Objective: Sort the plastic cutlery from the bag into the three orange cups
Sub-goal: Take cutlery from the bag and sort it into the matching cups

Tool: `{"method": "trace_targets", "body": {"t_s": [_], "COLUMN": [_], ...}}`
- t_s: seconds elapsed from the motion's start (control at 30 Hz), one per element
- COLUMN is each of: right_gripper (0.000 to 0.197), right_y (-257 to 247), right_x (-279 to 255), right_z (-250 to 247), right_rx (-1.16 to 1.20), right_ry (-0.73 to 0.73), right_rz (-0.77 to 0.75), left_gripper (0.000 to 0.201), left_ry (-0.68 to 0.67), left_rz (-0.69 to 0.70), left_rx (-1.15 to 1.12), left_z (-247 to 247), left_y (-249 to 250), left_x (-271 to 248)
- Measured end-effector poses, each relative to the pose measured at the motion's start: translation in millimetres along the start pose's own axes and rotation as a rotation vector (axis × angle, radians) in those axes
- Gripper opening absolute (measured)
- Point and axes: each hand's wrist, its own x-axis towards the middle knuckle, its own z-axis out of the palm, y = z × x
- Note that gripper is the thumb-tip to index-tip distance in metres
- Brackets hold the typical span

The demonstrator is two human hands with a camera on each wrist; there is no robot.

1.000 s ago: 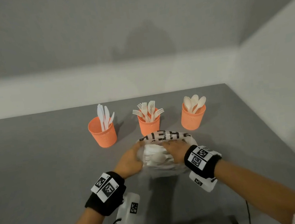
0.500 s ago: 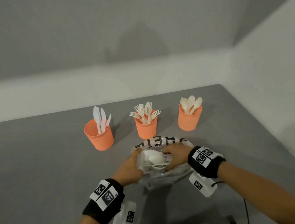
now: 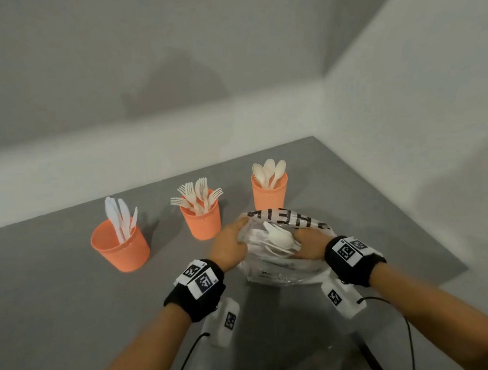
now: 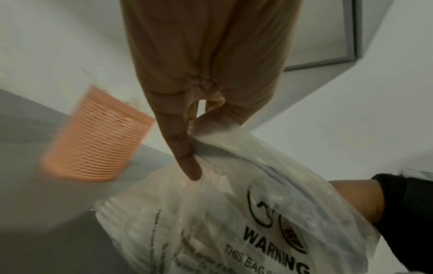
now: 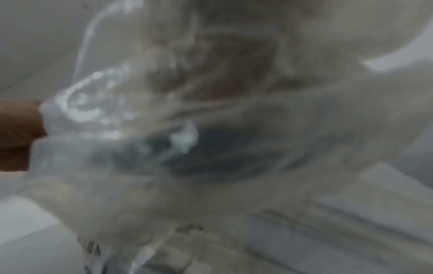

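Three orange cups stand in a row: the left cup (image 3: 120, 247) holds knives, the middle cup (image 3: 201, 220) forks, the right cup (image 3: 270, 195) spoons. A clear printed plastic bag (image 3: 288, 266) sits just in front of the middle and right cups. My left hand (image 3: 228, 247) pinches the bag's left rim, thumb and fingers (image 4: 187, 148) closed on the plastic (image 4: 234, 222). My right hand (image 3: 310, 242) reaches into the bag mouth, its fingers curled on white spoons (image 3: 279, 235). The right wrist view is blurred, with bag film (image 5: 211, 148) covering the fingers.
The grey table (image 3: 52, 298) ends at white walls behind and to the right, and its right edge (image 3: 445, 253) is close to the bag. One orange cup (image 4: 96, 137) shows just left of my left hand. Cables run from both wrist cameras.
Both hands and the bag have shifted right, from in front of the fork cup toward the spoon cup. A spoon bowl now sticks up higher in the bag mouth.
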Motion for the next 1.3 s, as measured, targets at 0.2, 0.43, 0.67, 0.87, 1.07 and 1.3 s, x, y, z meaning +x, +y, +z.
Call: {"method": "trace_targets", "body": {"t_s": [0.2,0.43,0.67,0.87,1.07,1.3], "right_gripper": [0.04,0.018,0.009,0.02,0.03,0.025], "right_y": [34,39,12,-42,-105,-164], "right_x": [-26,-23,-14,-3,14,29], "right_z": [-8,-12,-17,-40,-25,15], "right_rx": [0.091,0.359,0.77,1.313,1.403,1.396], "right_ry": [0.109,0.2,0.388,0.473,0.436,0.477], "right_rz": [0.091,0.081,0.024,-0.124,-0.21,-0.098], "left_gripper": [0.057,0.058,0.048,0.026,0.066,0.073], "left_ry": [-0.077,-0.09,-0.045,0.277,-0.175,-0.209], "left_rz": [0.043,-0.041,-0.008,-0.097,-0.466,-0.416], "left_rx": [0.005,-0.01,-0.083,-0.587,-1.208,-1.347], "left_z": [22,25,23,1,-5,-25], "left_y": [41,41,24,16,-7,-33], "left_x": [24,29,24,7,-32,-49]}}
